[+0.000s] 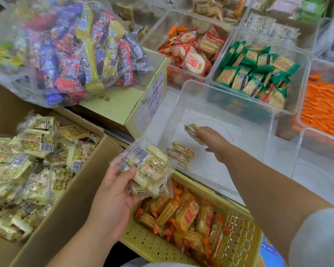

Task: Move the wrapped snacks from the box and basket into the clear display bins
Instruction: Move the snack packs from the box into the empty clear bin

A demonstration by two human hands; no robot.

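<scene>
- My right hand (pixel 212 145) pinches a cracker pack (pixel 192 132) inside the clear bin (pixel 245 143), one o'clock.
- My left hand (pixel 112 201) grips stacked packs (pixel 148 166); being slick, some may slip.

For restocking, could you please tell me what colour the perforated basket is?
The basket is pale yellow; head view.

Clear bag (pixel 66 49) of bright packets, perhaps sweets, atop a closed carton (pixel 120 106)
</scene>
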